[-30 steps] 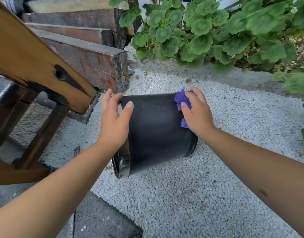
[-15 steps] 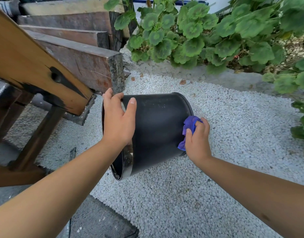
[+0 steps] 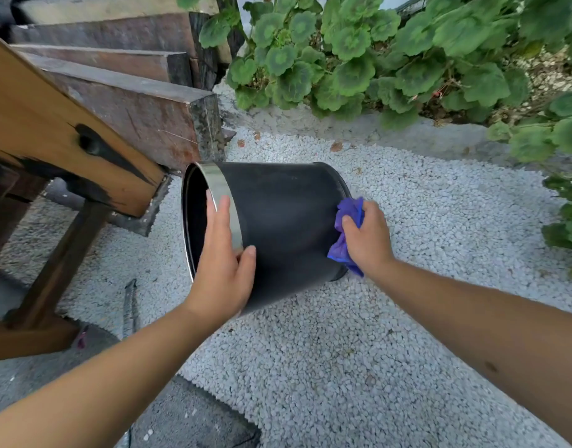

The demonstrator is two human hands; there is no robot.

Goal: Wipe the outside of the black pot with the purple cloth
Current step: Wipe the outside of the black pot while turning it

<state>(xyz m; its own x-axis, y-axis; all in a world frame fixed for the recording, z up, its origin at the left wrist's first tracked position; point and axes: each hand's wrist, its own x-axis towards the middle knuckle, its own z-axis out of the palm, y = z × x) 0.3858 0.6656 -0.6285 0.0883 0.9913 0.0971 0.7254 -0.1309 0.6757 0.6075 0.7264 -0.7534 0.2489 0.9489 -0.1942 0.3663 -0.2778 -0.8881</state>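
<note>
Wiping under way, pot on its side.
Our left hand (image 3: 221, 266) clasps the pot (image 3: 287, 227) rim; right hand (image 3: 368, 240) bunches the cloth (image 3: 350, 211) against its base-end wall; we judge much wall remains.

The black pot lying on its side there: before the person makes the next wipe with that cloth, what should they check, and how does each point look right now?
1. Pot steadied: ok. The left hand grips the black pot at its silver rim.
2. Cloth held: ok. The right hand holds the bunched purple cloth.
3. Cloth on the outside wall: ok. It presses against the pot near the base end.
4. Pot supported: ok. It lies tilted on the white gravel.
5. Underside and far side wiped: cannot tell, both are hidden.
6. Room to turn the pot: ok. The wooden bench stands apart from the rim.
</note>
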